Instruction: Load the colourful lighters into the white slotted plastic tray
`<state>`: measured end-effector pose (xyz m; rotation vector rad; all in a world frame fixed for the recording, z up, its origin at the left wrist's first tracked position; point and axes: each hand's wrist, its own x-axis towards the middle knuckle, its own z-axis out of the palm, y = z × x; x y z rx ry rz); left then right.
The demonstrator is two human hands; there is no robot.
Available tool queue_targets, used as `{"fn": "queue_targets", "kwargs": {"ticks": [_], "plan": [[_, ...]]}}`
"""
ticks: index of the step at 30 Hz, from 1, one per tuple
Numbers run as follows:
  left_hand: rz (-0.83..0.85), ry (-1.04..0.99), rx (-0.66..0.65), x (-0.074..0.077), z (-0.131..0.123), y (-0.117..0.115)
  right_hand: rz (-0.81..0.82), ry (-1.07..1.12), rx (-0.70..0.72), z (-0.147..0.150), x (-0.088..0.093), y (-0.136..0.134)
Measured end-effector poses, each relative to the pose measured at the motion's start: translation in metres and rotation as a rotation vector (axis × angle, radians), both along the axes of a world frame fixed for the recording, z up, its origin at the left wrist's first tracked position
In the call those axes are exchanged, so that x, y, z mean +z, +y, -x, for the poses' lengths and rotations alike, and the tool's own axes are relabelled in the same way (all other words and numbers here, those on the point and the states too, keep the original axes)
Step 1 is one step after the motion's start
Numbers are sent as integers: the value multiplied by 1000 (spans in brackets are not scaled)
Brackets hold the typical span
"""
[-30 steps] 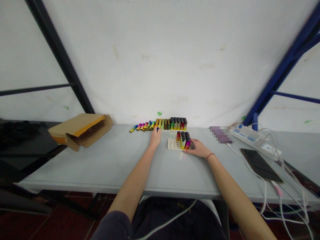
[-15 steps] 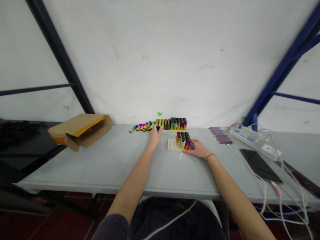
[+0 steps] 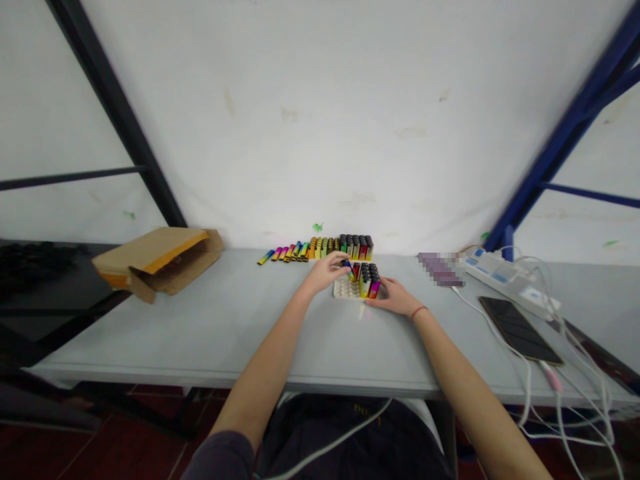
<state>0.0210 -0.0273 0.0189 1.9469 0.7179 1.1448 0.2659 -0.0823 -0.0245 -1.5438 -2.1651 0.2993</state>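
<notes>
My left hand [image 3: 326, 272] pinches a blue-and-yellow lighter [image 3: 349, 270] over the holed white tray [image 3: 345, 289], beside a red lighter standing in it. Upright lighters with black tops [image 3: 369, 280], their bodies yellow and magenta, fill the tray's right part. Around that right end curls my right hand [image 3: 395, 297], thumb along the front edge and fingers behind, gripping the tray. Bare round holes show in the tray's left part. Behind it stands a second block of upright lighters [image 3: 357, 247], with yellow and orange ones [image 3: 324, 247] to its left.
Several colourful lighters [image 3: 285, 253] lie loose left of the rows. An opened cardboard box [image 3: 157, 257] sits at the table's left. On the right are a phone [image 3: 520, 328], a blurred purple object [image 3: 440, 269], a power strip [image 3: 510, 277] and tangled white cables [image 3: 530, 393].
My left hand has moved right, from the loose lighters to the tray, carrying the blue-and-yellow lighter. My right hand has stayed at the tray's right end.
</notes>
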Motion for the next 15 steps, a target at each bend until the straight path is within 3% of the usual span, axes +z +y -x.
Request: {"fn": "queue_targets", "kwargs": {"ticks": [7,15], "plan": [[-48,112,35,-16,-14,-4,-36,17,9,-2,-4,3],[-113,125,100,-18,-19,-6,-4,6,-7,-1,-2,2]]}}
